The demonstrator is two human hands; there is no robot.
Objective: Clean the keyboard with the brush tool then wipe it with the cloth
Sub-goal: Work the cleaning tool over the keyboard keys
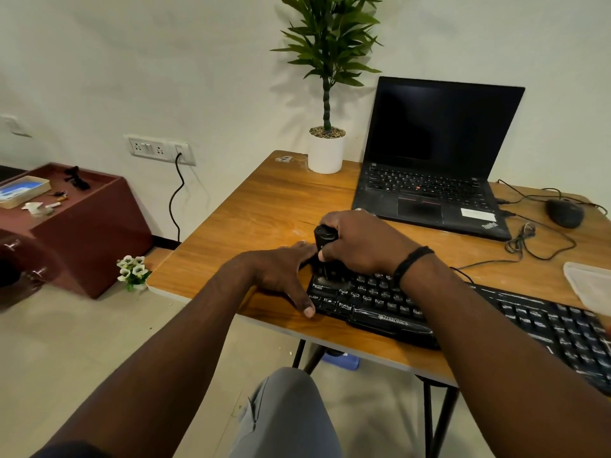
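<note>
Right hand (pixel 360 244): fingers curled tight around the black brush tool (pixel 325 241), held upright, its lower end down on the far-left keys of the keyboard (pixel 463 312). Left hand (pixel 281 272): fingers spread flat, gripping nothing; thumb tip pressed at the keyboard's near-left corner, fingertips at its far-left edge, beside the brush. Keyboard lies along the near edge of the wooden table (pixel 264 206). Pale cloth (pixel 591 285) at the right edge, just beyond the keyboard. Open laptop (pixel 433 160) farther back; mouse (pixel 564 213) to its right.
</note>
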